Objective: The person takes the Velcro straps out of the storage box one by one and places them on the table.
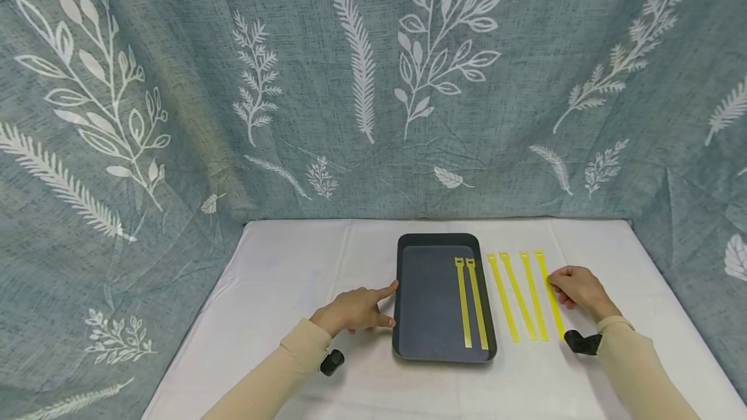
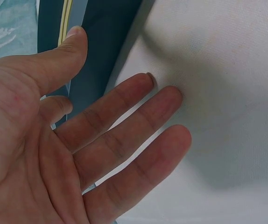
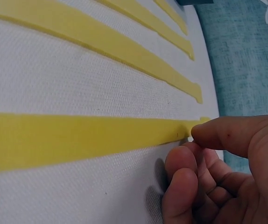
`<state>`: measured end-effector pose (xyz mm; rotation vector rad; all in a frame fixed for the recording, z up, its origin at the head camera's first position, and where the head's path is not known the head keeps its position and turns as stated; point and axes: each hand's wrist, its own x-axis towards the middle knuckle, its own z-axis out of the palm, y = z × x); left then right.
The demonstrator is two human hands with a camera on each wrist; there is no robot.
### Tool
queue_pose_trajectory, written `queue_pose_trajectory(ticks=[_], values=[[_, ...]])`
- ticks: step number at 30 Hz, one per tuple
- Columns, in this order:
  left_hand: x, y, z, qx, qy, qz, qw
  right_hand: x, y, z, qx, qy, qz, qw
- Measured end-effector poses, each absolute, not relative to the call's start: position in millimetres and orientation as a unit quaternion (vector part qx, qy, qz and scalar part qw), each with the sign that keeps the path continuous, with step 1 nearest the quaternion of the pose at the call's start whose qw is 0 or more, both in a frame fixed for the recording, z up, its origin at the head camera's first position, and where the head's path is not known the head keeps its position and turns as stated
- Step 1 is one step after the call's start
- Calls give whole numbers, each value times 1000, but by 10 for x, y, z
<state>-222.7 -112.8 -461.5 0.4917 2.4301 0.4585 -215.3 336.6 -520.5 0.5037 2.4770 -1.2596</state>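
A dark grey rectangular tray (image 1: 428, 303) lies on the white cloth, with two yellow cable straps (image 1: 463, 303) side by side along its right part. My left hand (image 1: 362, 308) is at the tray's left side, its thumb and a finger touching the rim; in the left wrist view the fingers of that hand (image 2: 92, 121) are spread and hold nothing. Several more yellow straps with slotted heads lie in a row right of the tray. At the rightmost yellow strap (image 3: 78, 137), my right hand (image 1: 579, 290) pinches its edge between thumb and fingers, partway below the head.
White cloth (image 1: 292, 264) covers the table. A blue-green curtain (image 1: 373, 167) with white leaf prints hangs behind and at both sides. The other straps (image 1: 516, 297) lie close together between the tray and my right hand.
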Motion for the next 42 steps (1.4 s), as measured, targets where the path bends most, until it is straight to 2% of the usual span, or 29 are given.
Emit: queue_pose_trajectory(ticks=[13,20,31,42], values=[[-2223,-1147,-4618,190,913,189,309,-2170,3380,-5204,171,863,-449,158],[-2210,-1139,-4610,186,914,186,309,-2280,3308,-5024,152,844,-486,168],[-2198,-1138,-4622,188,915,185,305,-2582,2744,-4555,62,817,-550,162],[-2190,-1121,-4612,186,919,175,300,-2728,2337,-4456,31,786,-588,187]])
